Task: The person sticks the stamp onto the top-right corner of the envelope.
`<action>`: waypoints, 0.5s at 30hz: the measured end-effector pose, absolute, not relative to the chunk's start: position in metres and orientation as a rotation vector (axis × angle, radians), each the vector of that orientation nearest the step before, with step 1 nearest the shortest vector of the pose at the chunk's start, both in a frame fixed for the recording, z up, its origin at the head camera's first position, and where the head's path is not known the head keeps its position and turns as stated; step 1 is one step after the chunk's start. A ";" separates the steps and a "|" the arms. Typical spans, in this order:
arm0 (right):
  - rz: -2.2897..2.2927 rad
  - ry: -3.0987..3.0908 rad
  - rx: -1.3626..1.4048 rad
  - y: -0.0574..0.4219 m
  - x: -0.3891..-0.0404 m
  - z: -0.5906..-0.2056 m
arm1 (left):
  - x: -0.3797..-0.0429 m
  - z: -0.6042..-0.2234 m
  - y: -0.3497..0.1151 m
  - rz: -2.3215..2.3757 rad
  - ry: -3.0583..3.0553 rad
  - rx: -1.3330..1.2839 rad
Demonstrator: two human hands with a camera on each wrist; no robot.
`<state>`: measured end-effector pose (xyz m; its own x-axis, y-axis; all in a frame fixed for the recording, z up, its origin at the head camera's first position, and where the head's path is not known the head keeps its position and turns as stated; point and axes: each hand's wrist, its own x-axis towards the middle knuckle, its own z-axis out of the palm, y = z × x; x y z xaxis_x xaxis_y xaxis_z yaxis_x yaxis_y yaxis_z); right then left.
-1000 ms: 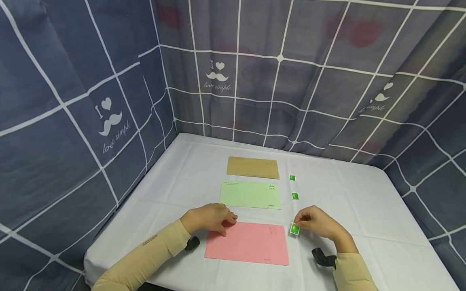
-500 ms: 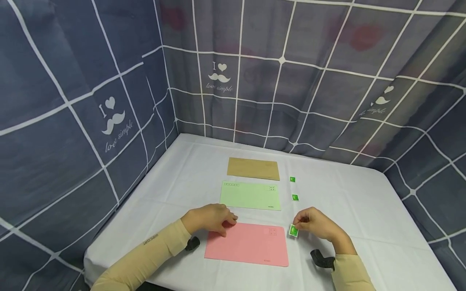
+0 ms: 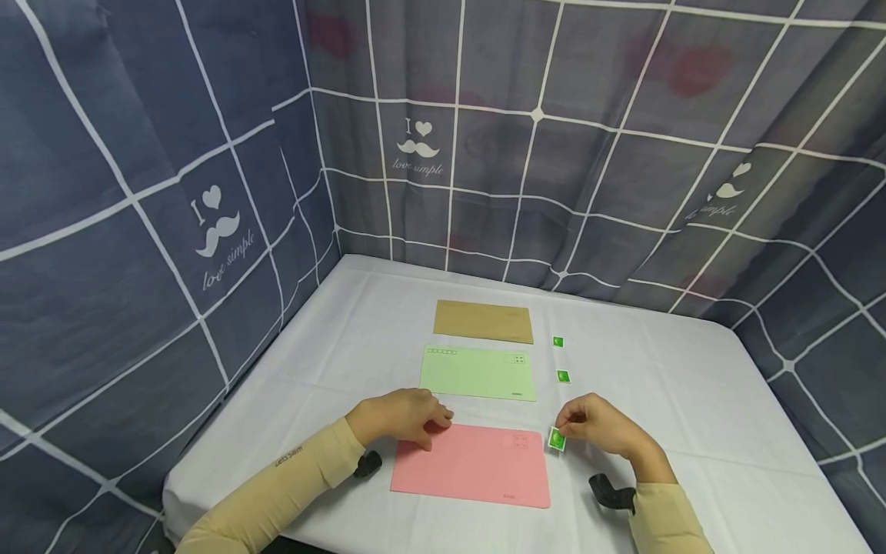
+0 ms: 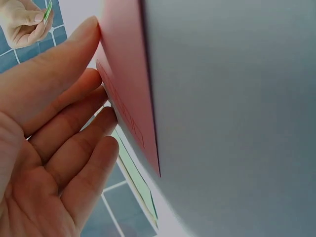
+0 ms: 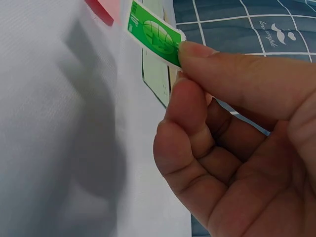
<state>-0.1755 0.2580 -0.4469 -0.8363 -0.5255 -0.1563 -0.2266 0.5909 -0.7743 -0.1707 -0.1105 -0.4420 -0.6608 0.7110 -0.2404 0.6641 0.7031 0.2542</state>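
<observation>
Between thumb and index finger, my right hand (image 3: 602, 423) pinches a green postage stamp (image 3: 557, 439) with a white border. In the right wrist view the stamp (image 5: 154, 33) is held by one end, raised off the cloth, its printed face showing. My left hand (image 3: 403, 416) rests its fingertips at the upper left of a pink envelope (image 3: 477, 469). The left wrist view shows its thumb and loosely bent fingers touching the envelope (image 4: 129, 74) near a row of printed boxes. The stamp is just right of the envelope's upper right corner, which bears a printed box.
A light green envelope (image 3: 477, 375) lies beyond the pink one, and a brown envelope (image 3: 483, 321) farther back. Two more green stamps, a nearer stamp (image 3: 564, 376) and a farther stamp (image 3: 558, 342), lie to their right. White cloth (image 3: 332, 354) covers the table; gridded curtains (image 3: 484, 146) surround it.
My right hand has shifted the stamp slightly left, closer to the pink envelope. The left hand stays in place on the envelope.
</observation>
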 end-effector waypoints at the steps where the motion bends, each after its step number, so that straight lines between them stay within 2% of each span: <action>1: -1.114 2.456 -0.613 0.258 -0.176 -0.447 | -0.171 -0.442 -0.111 0.206 2.592 1.082; 15: -1.127 2.424 -0.620 0.253 -0.177 -0.445 | -0.171 -0.443 -0.111 0.201 2.597 1.107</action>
